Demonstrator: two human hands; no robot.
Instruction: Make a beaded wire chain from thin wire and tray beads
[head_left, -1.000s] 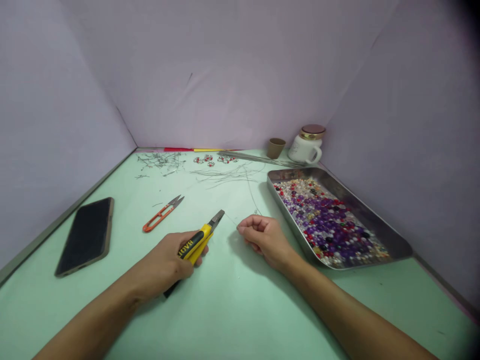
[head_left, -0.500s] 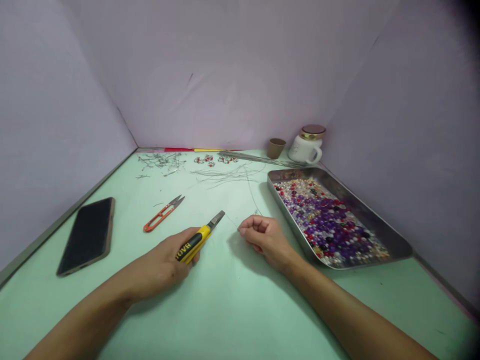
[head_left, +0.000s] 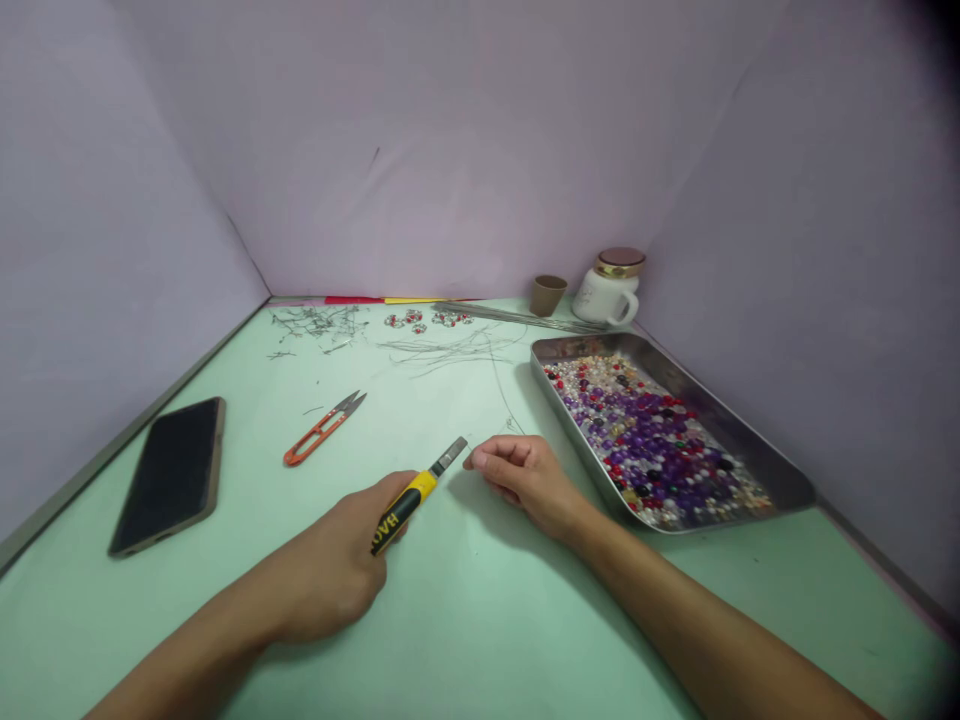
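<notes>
My left hand (head_left: 352, 560) is wrapped round the yellow and black handles of a pair of pliers (head_left: 409, 505). The jaws point up and to the right, with their tip close to the fingers of my right hand (head_left: 525, 475). Between thumb and forefinger, my right hand pinches a thin wire (head_left: 470, 447); its short end reaches toward the plier jaws. Whether the jaws touch the wire I cannot tell. Another length of wire (head_left: 501, 385) rises from behind my right hand toward the back, with a small tangle near the knuckles.
Orange thread snips (head_left: 322, 432) and a phone (head_left: 171, 475) lie on the left. A metal tray (head_left: 784, 500) of mixed beads stands on the right. Along the back are wire scraps (head_left: 319, 325), red-beaded rings (head_left: 414, 318), loose wires (head_left: 442, 350), a brown cup (head_left: 548, 295) and a lidded white mug (head_left: 609, 290).
My left hand has turned and brought the pliers rightward, so their tip is nearer my right fingers. My right hand stays nearly in place, still pinching the wire.
</notes>
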